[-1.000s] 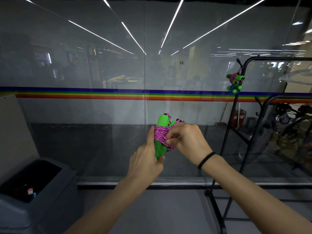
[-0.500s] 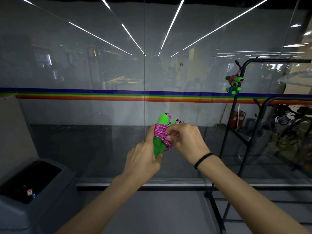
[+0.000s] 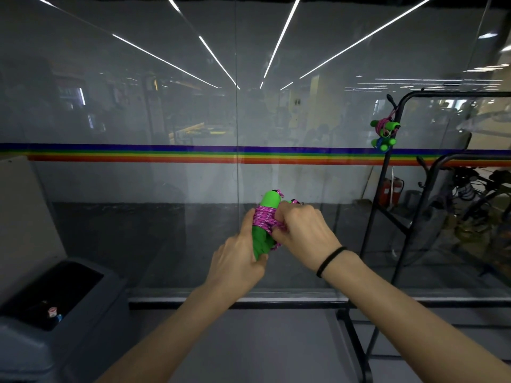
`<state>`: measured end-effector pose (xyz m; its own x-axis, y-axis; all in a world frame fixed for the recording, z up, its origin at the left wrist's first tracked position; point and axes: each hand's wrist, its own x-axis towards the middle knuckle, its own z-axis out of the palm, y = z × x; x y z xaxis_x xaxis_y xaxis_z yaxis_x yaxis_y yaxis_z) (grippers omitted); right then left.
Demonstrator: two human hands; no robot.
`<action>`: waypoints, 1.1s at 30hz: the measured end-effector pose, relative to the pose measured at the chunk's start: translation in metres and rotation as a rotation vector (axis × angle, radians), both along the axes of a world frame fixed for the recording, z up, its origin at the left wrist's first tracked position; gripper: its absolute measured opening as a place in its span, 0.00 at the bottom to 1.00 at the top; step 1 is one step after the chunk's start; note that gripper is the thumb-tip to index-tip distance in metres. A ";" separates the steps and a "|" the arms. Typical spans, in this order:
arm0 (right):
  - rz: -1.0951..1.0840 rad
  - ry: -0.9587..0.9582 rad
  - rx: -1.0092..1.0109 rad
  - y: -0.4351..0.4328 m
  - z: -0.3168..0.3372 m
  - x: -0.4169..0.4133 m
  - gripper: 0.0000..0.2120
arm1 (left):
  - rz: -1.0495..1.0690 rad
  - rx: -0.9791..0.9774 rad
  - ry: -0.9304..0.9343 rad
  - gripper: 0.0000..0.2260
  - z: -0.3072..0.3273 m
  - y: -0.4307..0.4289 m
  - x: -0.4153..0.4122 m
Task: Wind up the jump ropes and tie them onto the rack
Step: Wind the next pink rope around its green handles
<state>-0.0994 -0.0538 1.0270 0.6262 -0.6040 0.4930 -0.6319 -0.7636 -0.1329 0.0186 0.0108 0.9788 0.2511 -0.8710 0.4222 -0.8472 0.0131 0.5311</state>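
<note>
My L hand (image 3: pixel 237 261) grips green handles (image 3: pixel 269 200), R hand (image 3: pixel 302 230) pinches pink cord (image 3: pixel 264 220): winding nrly done. Tie-on to rack (image 3: pixel 456 94), 2 o'clock, remains.

At centre we find the jump rope (image 3: pixel 266 219) held between two hands. The left hand (image 3: pixel 237 261) grips its handles from below and to the left, and the right hand (image 3: pixel 301 230) pinches the cord wound round them from the right. Behind both stands the glass wall (image 3: pixel 166 106), with a stripe (image 3: pixel 138 154) running across it above the hands. The rack (image 3: pixel 372 230) stands to the right, well apart from the hands, with two wound ropes (image 3: pixel 383 132) hanging high on its near post, one above the other. At lower left sits a bin (image 3: pixel 25 352), with a bottle (image 3: pixel 52 312) lying in it.
</note>
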 end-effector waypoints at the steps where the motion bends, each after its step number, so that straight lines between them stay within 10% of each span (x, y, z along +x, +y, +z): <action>1: -0.010 -0.006 -0.018 0.000 -0.001 0.002 0.03 | -0.006 0.005 0.007 0.36 0.000 0.000 0.000; 14: -0.194 0.059 -0.047 0.000 -0.014 0.013 0.11 | -0.130 0.000 0.127 0.31 -0.006 -0.006 -0.004; 22: 0.120 -0.035 0.638 -0.015 0.012 -0.022 0.08 | -0.275 0.151 0.532 0.27 -0.008 0.000 0.012; 33: 0.158 -0.021 0.321 -0.015 0.011 -0.025 0.06 | -0.272 0.283 0.907 0.18 0.002 0.005 0.015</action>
<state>-0.1239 -0.0685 1.0380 0.7161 -0.6267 0.3074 -0.5038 -0.7688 -0.3939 0.0338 0.0154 0.9810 0.1531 -0.9862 -0.0637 -0.1044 -0.0802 0.9913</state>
